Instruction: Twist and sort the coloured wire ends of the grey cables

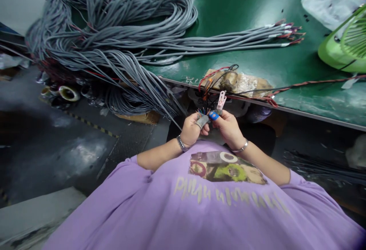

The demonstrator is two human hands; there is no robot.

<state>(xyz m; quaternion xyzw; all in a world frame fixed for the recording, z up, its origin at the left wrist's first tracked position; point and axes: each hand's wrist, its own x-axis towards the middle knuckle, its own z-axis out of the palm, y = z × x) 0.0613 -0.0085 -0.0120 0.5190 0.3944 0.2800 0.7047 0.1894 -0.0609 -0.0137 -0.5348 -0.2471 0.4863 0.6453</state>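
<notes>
Close to my chest, just below the table edge, my two hands meet. My left hand (192, 128) is closed on the end of a grey cable, whose thin coloured wires (201, 111) fan out past its fingertips. Grey wrapping (202, 121) covers the left thumb. My right hand (228, 128) is closed in a pinch at these wires, with a blue band (213, 115) on one digit. What exactly lies between its fingertips is too small to make out. A pale pink clip-like piece (221, 100) stands up just beyond the right fingers.
Large bundles of grey cable (120, 28) cover the left of the green table (243, 2) and hang over its edge. Cardboard with tape (243, 84) and red and black wires lies at the edge. A green fan (343, 42) and plastic bag (328, 4) are at right.
</notes>
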